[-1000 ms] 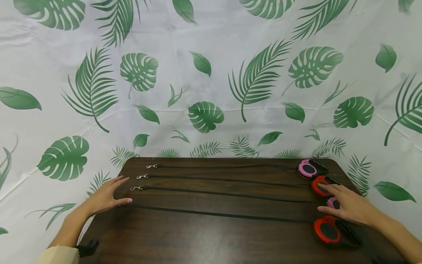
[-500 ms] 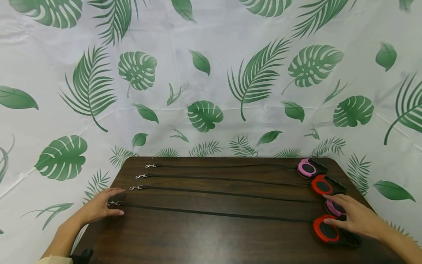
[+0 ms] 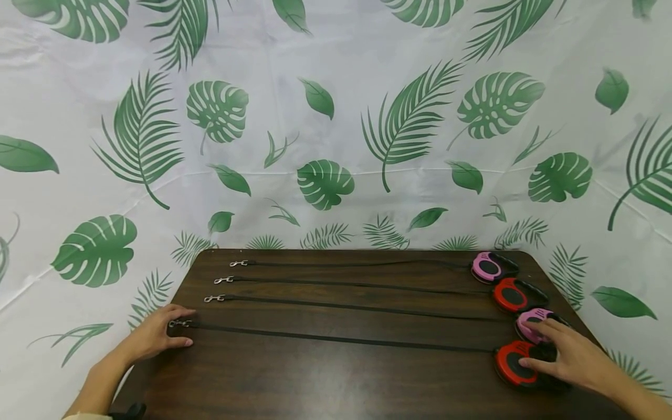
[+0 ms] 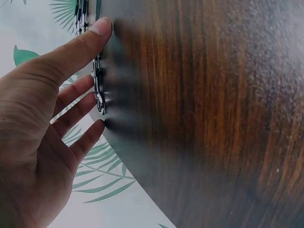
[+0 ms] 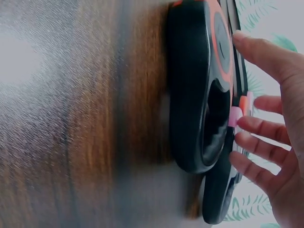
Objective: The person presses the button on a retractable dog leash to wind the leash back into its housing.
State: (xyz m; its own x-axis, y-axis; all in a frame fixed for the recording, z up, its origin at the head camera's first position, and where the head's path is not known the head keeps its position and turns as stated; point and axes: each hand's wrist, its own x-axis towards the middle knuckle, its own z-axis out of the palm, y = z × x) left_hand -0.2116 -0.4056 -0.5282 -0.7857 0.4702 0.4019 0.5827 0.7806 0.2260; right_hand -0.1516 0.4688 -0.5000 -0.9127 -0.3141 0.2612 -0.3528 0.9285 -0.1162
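On the near right of the dark table (image 3: pixel 336 379), right hand (image 3: pixel 572 359) laid over the nearest red leash case (image 3: pixel 511 366), fingers spread and relaxed, thumb on its face, fingertips reaching the pink case (image 3: pixel 530 324) just beyond. At the near left edge, left hand (image 3: pixel 154 335) flat, fingers straight and slightly apart, touching the metal clip (image 3: pixel 180 324) ending the nearest black strap (image 3: pixel 341 339). Three more straps parallel farther back.

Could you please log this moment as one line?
left hand: touching clip | right hand: resting on red leash | table: four leashes
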